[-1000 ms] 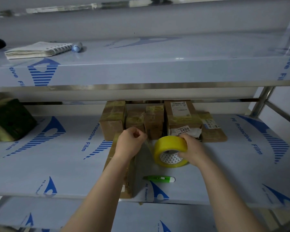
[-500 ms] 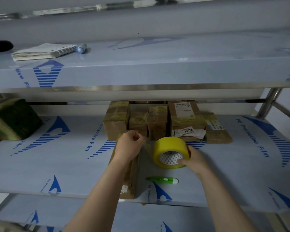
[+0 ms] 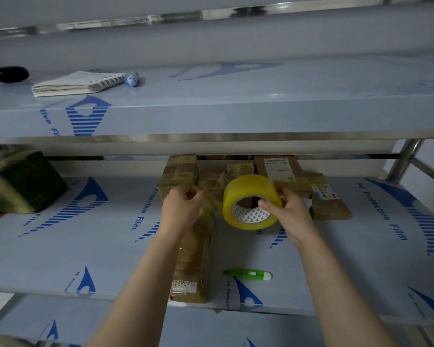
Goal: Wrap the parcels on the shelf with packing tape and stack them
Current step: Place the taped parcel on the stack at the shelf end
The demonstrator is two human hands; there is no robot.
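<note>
Left hand (image 3: 183,209): fingers pinching clear tape strip (image 3: 213,200) above long brown cardboard parcel (image 3: 193,261).
Right hand (image 3: 292,212): fingers curled round yellow packing-tape roll (image 3: 246,194).

Roll coming up: you're lifting the tape roll (image 3: 248,194) off the shelf (image 3: 85,246), and it's riding higher and farther, now overlapping the back row of parcels (image 3: 181,171). Your right hand (image 3: 293,216) is regripping, with the thumb (image 3: 266,204) hooking into the core and the fingers going round the far rim. Your left hand (image 3: 182,209), pinching the tape end (image 3: 206,196), is edging left, so the gap to the roll is widening.
</note>
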